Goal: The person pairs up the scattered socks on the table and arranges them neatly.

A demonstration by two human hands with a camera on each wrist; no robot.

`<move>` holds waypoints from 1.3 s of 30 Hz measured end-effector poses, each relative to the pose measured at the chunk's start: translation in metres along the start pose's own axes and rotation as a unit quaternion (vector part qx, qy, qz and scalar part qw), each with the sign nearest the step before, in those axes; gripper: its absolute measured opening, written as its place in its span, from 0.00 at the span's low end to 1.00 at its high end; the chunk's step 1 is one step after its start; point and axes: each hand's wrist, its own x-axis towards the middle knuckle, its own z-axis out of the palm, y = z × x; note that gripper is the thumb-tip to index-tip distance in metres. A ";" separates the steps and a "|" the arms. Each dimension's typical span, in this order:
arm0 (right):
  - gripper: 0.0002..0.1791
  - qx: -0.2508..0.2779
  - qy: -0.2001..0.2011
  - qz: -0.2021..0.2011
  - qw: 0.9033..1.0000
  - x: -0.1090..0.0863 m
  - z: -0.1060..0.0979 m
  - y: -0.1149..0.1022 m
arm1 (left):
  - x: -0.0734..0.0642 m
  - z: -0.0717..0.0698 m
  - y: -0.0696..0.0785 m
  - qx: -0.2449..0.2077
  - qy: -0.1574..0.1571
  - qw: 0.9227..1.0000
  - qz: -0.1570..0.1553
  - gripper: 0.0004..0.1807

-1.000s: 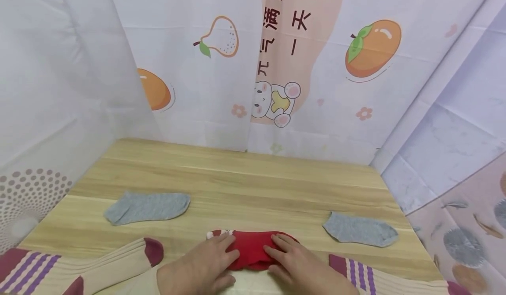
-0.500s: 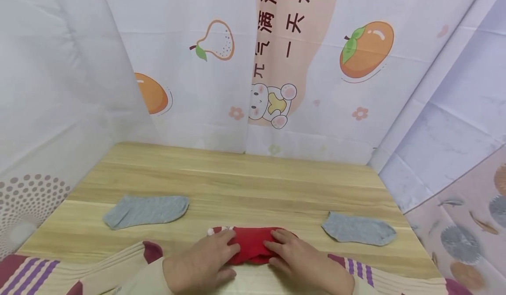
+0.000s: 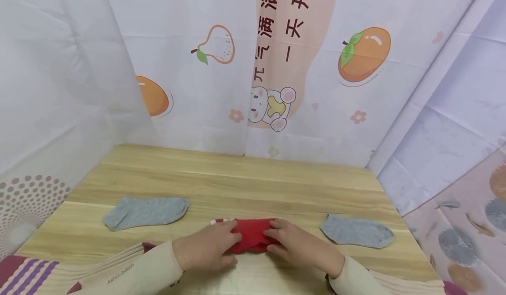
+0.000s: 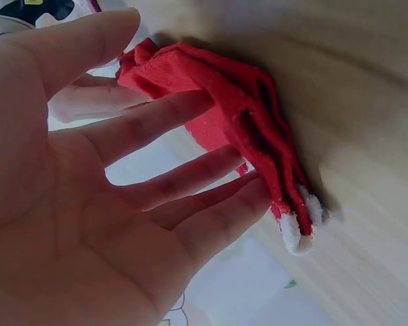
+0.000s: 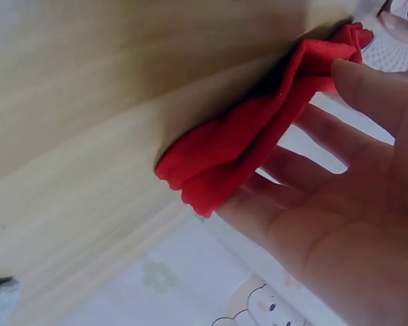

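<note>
Red socks [image 3: 252, 233] lie in a layered bundle on the wooden table, close to the person, with white fuzzy trim at the left end. My left hand [image 3: 207, 247] lies at the bundle's left part; in the left wrist view its fingers [image 4: 170, 122] stretch out and touch the red cloth, with the thumb apart from it. At the right part is my right hand [image 3: 302, 247], its fingers extended against the cloth. In the right wrist view the right thumb [image 5: 367, 88] is beside the folded edge. The hands hide both ends of the bundle in part.
Flat grey socks lie beyond each hand, one at left [image 3: 146, 212] and one at right [image 3: 357, 231]. Cream, purple-striped socks [image 3: 35, 271] lie at the front left, and another [image 3: 415, 282] at the front right, partly under the sleeves. A printed curtain [image 3: 189, 101] borders the table's back.
Both hands and the red socks have shifted a little away from the person, and more of the sleeves shows over the cream socks. The grey socks lie as before. The head view has tilted slightly.
</note>
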 end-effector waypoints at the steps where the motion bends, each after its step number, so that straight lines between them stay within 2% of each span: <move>1: 0.21 0.005 -0.001 0.003 1.000 0.002 -0.001 0.002 | 0.003 -0.001 -0.001 -0.005 -0.003 1.000 0.000 0.21; 8: 0.20 0.012 0.010 0.006 1.000 0.009 -0.004 0.013 | 0.019 -0.011 -0.012 0.005 -0.008 1.000 0.005 0.20; 14: 0.19 0.008 0.021 0.006 1.000 0.016 -0.007 0.020 | 0.031 -0.018 -0.022 -0.018 -0.019 1.000 -0.014 0.21; 21: 0.16 0.008 0.034 -0.007 0.999 0.024 -0.009 0.029 | 0.043 -0.018 -0.033 -0.024 -0.016 1.000 -0.004 0.18; 30: 0.18 0.010 0.043 -0.008 0.999 0.036 -0.008 0.040 | 0.054 -0.015 -0.047 -0.024 -0.009 1.000 -0.016 0.18; 39: 0.18 0.014 0.059 -0.023 0.998 0.060 -0.011 0.060 | 0.072 -0.018 -0.064 -0.020 0.003 0.999 -0.026 0.15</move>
